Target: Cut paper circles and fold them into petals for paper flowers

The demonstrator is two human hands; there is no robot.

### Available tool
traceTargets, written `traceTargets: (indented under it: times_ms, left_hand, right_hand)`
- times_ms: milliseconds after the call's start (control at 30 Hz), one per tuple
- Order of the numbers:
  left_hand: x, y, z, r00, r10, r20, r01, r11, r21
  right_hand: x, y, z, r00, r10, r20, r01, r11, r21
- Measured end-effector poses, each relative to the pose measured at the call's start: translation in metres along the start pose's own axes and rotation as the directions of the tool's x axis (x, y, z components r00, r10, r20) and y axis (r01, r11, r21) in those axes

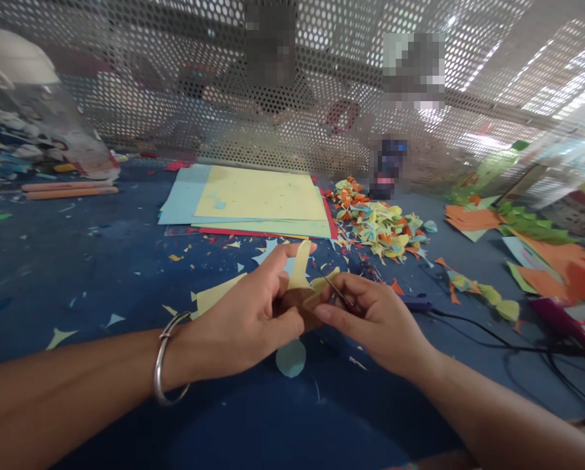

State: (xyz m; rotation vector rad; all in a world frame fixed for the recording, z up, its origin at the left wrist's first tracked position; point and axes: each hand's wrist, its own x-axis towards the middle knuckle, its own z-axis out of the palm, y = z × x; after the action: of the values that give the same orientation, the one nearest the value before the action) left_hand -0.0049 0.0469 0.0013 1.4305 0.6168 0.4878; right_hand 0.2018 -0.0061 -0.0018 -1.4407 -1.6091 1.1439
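Observation:
Low over the table, my left hand [258,307] grips a yellow paper strip [300,266], which stands up past the thumb and bends among the fingers. Close on its right, my right hand [378,320] is closed on what look like small scissors [339,291]. Only a thin, pointed metal blade shows; the fingers hide the handles. A second curved yellow paper piece [326,279] lies by the blade. On the table below the hands is a pale round paper disc [291,358]. Part of a yellow sheet [214,295] shows behind my left wrist.
Coloured paper sheets [260,192] are stacked ahead, beside a heap of small folded paper pieces [385,228]. A phone [389,166] leans on the perforated metal screen [160,124]. A bottle [60,108] stands far left. A black cable [488,338] crosses the right, near orange paper [557,258].

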Motion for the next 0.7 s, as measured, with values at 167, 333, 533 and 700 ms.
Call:
traceTargets:
  times_ms: [167,333,533,700]
  left_hand:
    - [0.003,-0.003,0.002,0.996,-0.083,-0.012,0.081,0.990,-0.114]
    - [0.004,-0.013,0.001,0.977,-0.191,-0.095,0.169,0.965,-0.202]
    - [0.008,-0.009,-0.003,0.986,-0.022,-0.163,-0.011,0.980,-0.200]
    - [0.011,-0.006,-0.008,0.989,0.011,-0.150,-0.043,0.975,-0.218]
  right_hand:
    - [-0.003,0.002,0.005,0.998,-0.011,-0.062,0.013,1.000,0.028]
    - [-0.003,0.002,0.003,0.991,-0.062,-0.116,0.067,0.997,0.045]
    - [-0.003,0.005,-0.005,0.994,-0.093,-0.059,0.089,0.994,-0.060]
    - [-0.003,0.004,-0.011,0.997,-0.074,-0.017,0.072,0.992,-0.104]
